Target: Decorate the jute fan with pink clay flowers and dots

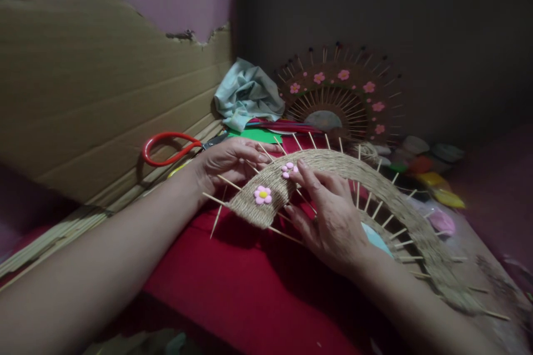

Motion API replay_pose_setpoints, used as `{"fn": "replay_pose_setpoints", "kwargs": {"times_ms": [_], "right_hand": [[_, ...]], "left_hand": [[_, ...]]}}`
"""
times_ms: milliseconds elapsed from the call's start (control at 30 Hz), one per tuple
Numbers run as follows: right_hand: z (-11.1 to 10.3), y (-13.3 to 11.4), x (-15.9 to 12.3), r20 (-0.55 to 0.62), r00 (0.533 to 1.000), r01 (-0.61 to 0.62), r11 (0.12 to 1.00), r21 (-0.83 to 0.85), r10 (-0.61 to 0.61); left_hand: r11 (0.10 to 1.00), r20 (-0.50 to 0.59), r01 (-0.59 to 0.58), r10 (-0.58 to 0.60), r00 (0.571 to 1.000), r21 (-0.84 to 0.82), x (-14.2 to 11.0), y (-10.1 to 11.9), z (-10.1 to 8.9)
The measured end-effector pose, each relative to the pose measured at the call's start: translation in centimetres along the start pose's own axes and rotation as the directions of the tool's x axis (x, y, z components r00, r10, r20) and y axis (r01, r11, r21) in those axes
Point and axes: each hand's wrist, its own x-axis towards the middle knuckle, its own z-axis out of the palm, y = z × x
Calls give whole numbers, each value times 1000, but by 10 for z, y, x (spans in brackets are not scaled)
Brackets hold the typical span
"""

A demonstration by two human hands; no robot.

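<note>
A ring of woven twine (391,199) with wooden sticks poking out lies on a red cloth (237,266). One finished pink flower (262,194) with a yellow centre sits on its near-left part. Further along the ring, small pink petals (289,168) lie under the fingertips of my right hand (328,216), which presses a pinch on them. My left hand (229,162) grips the ring's outer edge among the sticks, fingers curled.
Red-handled scissors (166,148) lie left of my left hand by a cardboard sheet (104,94). A finished flowered ring (341,100) leans at the back, beside a crumpled pale cloth (247,97), green paper (256,135) and coloured clay lumps (433,180).
</note>
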Motion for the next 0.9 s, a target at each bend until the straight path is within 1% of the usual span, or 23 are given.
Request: {"fn": "replay_pose_setpoints", "kwargs": {"times_ms": [100,200,267,367,500,667,800,900], "right_hand": [[-2,0,0,1,1000,3,1000,18,-3],[-5,1,1,-53,999,2,998,65,2],[-6,1,2,-75,997,-20,998,68,26],[-4,2,3,-35,998,-51,997,59,53],[-3,1,3,31,998,-62,997,51,60],[-4,1,3,51,995,-91,991,94,86],[-6,2,4,-28,998,-60,989,132,64],[-6,1,3,-27,1000,-11,993,121,14]], "left_hand": [[1000,-2,0,0,1000,31,-2,1,2],[999,-13,4,-3,1000,50,-3,2,4],[999,-17,3,-2,1000,50,-3,2,5],[999,-14,5,-4,1000,52,-3,2,5],[997,-16,-1,2,1000,80,-4,2,4],[994,-17,2,0,1000,111,-4,2,6],[996,-5,-7,7,1000,91,-5,2,6],[996,-9,-14,15,1000,91,-5,3,5]]}}
